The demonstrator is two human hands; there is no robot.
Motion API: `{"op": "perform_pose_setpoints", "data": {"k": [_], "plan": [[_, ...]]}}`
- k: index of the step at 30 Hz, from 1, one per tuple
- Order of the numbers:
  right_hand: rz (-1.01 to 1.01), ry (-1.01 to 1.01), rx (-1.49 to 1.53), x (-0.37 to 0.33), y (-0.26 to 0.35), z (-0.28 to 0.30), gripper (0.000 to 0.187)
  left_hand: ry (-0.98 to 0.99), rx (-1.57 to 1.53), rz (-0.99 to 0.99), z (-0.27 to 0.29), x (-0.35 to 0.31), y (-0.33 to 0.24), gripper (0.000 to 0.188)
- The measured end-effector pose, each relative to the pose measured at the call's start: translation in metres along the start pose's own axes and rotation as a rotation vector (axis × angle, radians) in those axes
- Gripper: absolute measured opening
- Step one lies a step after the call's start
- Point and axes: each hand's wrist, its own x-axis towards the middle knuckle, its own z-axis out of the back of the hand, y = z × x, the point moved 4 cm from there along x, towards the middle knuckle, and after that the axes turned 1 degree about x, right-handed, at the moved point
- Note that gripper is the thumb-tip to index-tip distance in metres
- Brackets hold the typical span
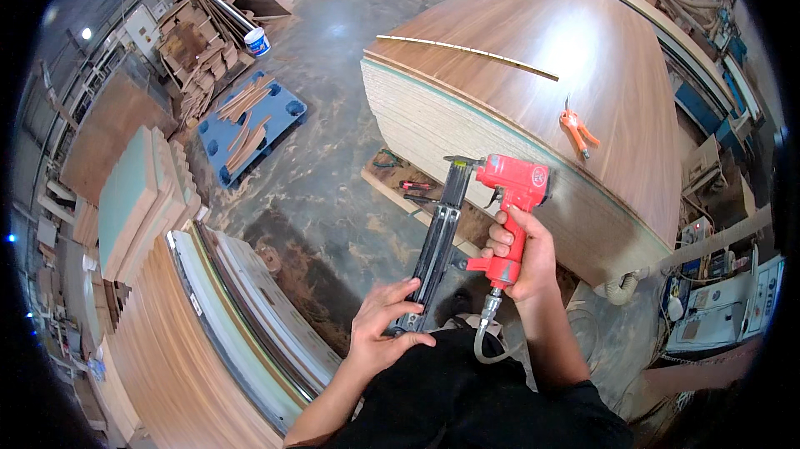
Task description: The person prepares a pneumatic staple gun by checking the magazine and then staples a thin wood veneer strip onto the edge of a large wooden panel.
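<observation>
Here I am with both hands busy: my right hand (533,255) wraps the handle of the red nail gun (510,172), fingers curled right around it, and my left hand (383,324) loosely holds the lower end of its long dark magazine (434,253), fingers over it, thumb across the bottom. So the gun sits right between my two hands, its nose up and away from me! Just below my right hand, a metal fitting (490,309) runs into a pale hose (480,347) that loops close to my dark clothing (467,399). Left of my left hand, panels (254,316) stand packed side by side, a wood-grain board (167,349) outermost. Past the magazine, low down, lies a red-handled tool (415,185). Now look beyond my right hand: a big stack of boards (617,49), wood-grain on top, bearing orange-handled pliers (575,130) and, farther off, a thin pale strip (467,52). Far ahead and left of my hands, a blue pallet (281,121) carries loose wooden strips (248,145), and beyond it there's a white-and-blue bucket (257,43).
</observation>
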Motion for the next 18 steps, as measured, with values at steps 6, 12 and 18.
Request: {"op": "perform_pose_setpoints", "data": {"k": [6,12,18], "plan": [[0.056,0.004,-0.032,-0.005,0.009,0.006,0.023,0.054,-0.022,0.058,-0.001,-0.019,0.008,0.063],[0.051,0.007,-0.029,-0.005,0.007,0.007,0.023,0.063,-0.013,0.073,0.003,-0.015,0.002,0.058],[0.039,0.004,-0.021,-0.005,0.003,0.010,0.022,0.066,-0.018,0.089,0.004,-0.016,0.000,0.059]]}}
